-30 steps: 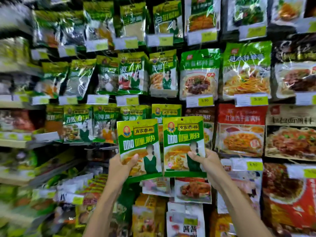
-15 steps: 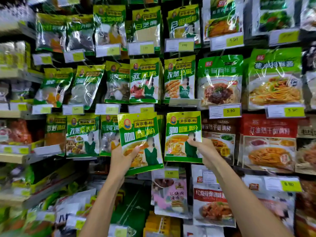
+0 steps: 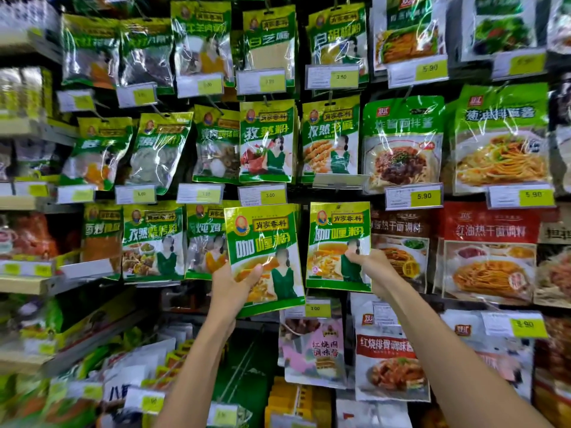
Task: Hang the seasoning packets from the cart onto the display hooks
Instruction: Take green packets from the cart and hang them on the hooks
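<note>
I hold up two matching green and yellow seasoning packets in front of the hanging display. My left hand (image 3: 232, 284) grips the lower left corner of one packet (image 3: 262, 242), which tilts slightly and stands a little off the wall. My right hand (image 3: 375, 268) pinches the lower right part of the other packet (image 3: 338, 236), which sits flat against the display just under a folded price holder (image 3: 338, 180). The hook behind it is hidden by the packet. The cart is out of view.
Rows of green spice packets (image 3: 267, 140) hang above and to the left. Sauce packets with noodle pictures (image 3: 489, 251) hang to the right. Yellow price tags (image 3: 424, 196) line each row. Shelves with bags (image 3: 34, 282) stick out at the left.
Both packets have risen slightly against the display. The right packet has moved away from the left one, up and in toward the wall under the price holder.
</note>
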{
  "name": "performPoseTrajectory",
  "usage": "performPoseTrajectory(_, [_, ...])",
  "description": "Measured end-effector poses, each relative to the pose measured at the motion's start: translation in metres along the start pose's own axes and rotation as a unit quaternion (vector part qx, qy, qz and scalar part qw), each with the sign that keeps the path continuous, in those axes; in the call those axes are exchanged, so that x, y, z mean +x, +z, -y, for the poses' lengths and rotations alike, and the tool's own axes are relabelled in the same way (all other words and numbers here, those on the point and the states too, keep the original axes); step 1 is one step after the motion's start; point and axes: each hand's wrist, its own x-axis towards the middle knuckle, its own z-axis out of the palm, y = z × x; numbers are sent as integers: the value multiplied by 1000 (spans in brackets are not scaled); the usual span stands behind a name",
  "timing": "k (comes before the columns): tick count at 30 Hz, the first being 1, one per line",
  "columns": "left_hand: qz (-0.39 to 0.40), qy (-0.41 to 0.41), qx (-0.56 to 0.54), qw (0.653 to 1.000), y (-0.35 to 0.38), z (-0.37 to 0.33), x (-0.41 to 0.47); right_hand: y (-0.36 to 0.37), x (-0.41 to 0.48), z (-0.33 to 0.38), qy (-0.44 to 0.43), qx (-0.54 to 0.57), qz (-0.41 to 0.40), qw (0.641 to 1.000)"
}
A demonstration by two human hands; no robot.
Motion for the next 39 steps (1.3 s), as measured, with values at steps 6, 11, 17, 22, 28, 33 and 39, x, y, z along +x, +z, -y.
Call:
performPoseTrajectory(6, [25,5,-27,999,3,0,-3,-2,-23,-20,-90,-241,-135,957])
performPoseTrajectory(11, [80,-22,-29,996,26,1,-7,23,-73,-28,-184,-75,-89,976])
performPoseTrajectory(17, [145,7,-3,989,56,0,1,34,-66,-17,-151,13,-44,987])
performPoseTrajectory(22, [-59,211,223,950,48,-21,46,19,-50,-17,-126,52,-67,988])
performPoseTrajectory(28, [-126,400,447,790,41,-37,116,0,-37,-17,-115,17,-82,990])
performPoseTrajectory(33, [-89,396,492,771,42,-31,136,-5,-31,-15,-113,0,-71,991])
performPoseTrajectory(39, [-71,397,474,783,40,-30,137,-2,-18,-4,-89,20,-83,992])
